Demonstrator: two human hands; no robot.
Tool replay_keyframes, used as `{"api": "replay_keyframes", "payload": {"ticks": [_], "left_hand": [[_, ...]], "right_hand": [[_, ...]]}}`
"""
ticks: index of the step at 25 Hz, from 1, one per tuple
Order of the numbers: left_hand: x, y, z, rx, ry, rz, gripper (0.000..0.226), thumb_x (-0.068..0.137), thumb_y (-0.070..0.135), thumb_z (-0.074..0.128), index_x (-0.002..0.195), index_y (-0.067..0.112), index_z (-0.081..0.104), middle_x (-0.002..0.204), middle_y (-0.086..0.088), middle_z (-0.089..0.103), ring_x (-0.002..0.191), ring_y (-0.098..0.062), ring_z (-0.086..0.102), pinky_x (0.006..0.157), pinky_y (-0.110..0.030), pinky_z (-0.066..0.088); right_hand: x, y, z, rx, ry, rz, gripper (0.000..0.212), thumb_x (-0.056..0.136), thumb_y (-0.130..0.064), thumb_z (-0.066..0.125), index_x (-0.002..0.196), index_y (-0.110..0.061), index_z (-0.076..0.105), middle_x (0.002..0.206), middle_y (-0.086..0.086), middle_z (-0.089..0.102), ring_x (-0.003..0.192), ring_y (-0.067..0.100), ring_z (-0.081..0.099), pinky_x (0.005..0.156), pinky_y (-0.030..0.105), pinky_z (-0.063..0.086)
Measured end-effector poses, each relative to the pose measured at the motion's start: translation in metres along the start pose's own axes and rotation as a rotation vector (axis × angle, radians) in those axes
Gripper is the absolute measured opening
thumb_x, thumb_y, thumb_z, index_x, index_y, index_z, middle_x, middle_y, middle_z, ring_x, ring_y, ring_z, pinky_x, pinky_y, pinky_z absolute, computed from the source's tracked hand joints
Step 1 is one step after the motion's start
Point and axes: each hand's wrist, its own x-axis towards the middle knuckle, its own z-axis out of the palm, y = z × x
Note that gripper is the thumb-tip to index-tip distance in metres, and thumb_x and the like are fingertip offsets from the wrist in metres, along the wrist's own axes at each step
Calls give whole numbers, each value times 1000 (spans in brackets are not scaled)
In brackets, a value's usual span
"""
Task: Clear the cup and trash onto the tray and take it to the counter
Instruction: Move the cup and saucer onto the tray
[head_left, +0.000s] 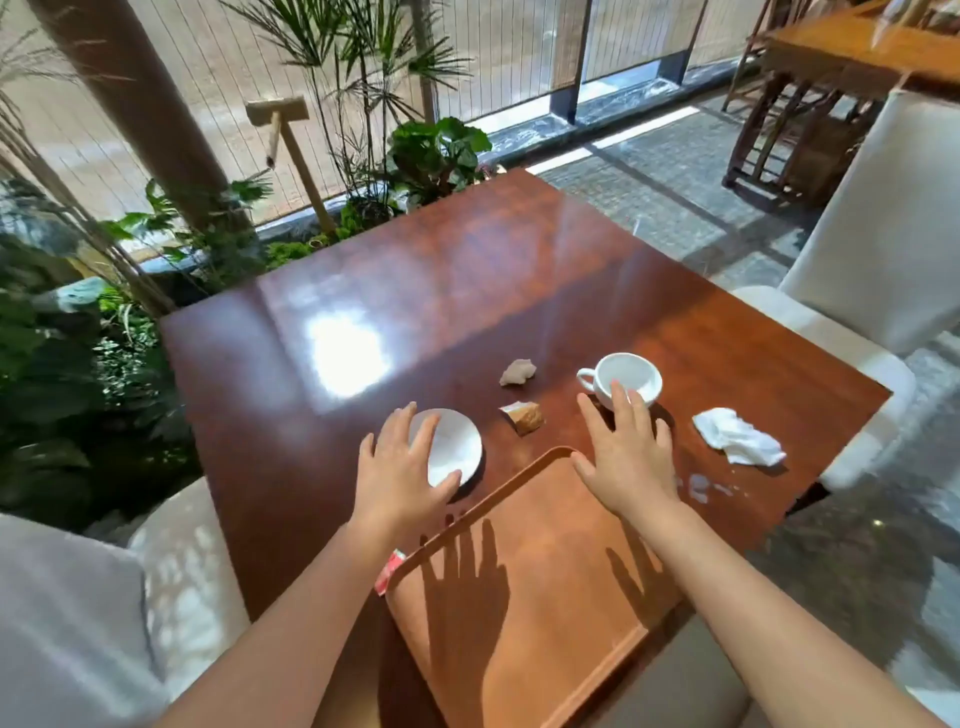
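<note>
On the near edge of the glossy reddish-brown wooden table (467, 291) lies a flat orange-brown plastic tray (530, 582) with a raised rim, turned at an angle so that one corner points toward the table's middle and another hangs over the near edge. Nothing rests on the tray; only the shadows of two hands fall across it. Just past the tray's far-left side sits a small round white saucer (454, 447), and the left hand (400, 475) reaches over it with fingers spread, thumb tip against the saucer's near rim and fingertips over its left part; whether it grips the saucer I cannot tell. Toward the table's right edge stands an empty white ceramic cup (626, 376) with its handle pointing left. The right hand (626, 454) lies open and flat, palm down, above the tray's far corner, its middle fingertips touching or overlapping the cup's near wall, holding nothing. Between saucer and cup, just beyond the tray's far corner, lies a small torn brown-and-white paper packet (524, 415), and a little farther toward the table's middle a crumpled beige paper wad (518, 372). Right of the cup, close to the table's right edge, lies a crumpled white paper napkin (737, 436). A small red-and-white wrapper (388, 571) peeks out at the tray's left side, near the table's near edge. White upholstered chairs (883, 223) stand beside the table's right edge.
</note>
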Motion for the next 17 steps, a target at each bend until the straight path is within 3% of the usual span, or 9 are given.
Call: {"api": "replay_keyframes", "payload": {"ticks": [3, 6, 11, 14, 17], "left_hand": [[29, -2, 22, 7, -96, -47, 79, 81, 58, 51, 147, 30, 17, 160, -5, 3, 146, -24, -1, 115, -57, 12], [58, -5, 47, 13, -233, -80, 92, 75, 71, 49, 147, 39, 3, 159, -1, -13, 145, -24, -13, 110, -66, 9], [76, -7, 75, 30, -523, -97, 116, 59, 78, 60, 141, 48, -16, 155, 1, -29, 142, -27, -25, 102, -75, 10], [77, -10, 77, 59, -547, -100, 121, 60, 73, 66, 141, 47, -20, 153, 0, -32, 141, -28, -28, 103, -74, 12], [76, -12, 75, 42, -539, -134, 119, 63, 68, 68, 142, 46, -17, 155, 0, -29, 141, -31, -26, 104, -72, 16]], "right_hand": [[30, 15, 15, -66, 56, 20, 75, 81, -45, 58, 145, -29, 22, 157, 14, 13, 143, 33, 14, 106, 59, 26], [68, 34, 30, -84, -41, 32, 78, 82, -49, 53, 146, -37, 8, 158, 9, -1, 144, 30, 1, 108, 60, 23], [114, 63, 35, -83, -234, 68, 94, 75, -55, 62, 144, -41, -1, 157, 6, -13, 143, 32, -9, 103, 66, 26], [130, 72, 32, -24, -351, 78, 97, 74, -47, 66, 144, -42, -1, 157, 8, -7, 143, 34, -6, 104, 61, 29], [137, 78, 27, 71, -350, 41, 91, 73, -33, 69, 144, -37, 12, 153, 12, 9, 139, 36, 11, 107, 50, 33]]}}
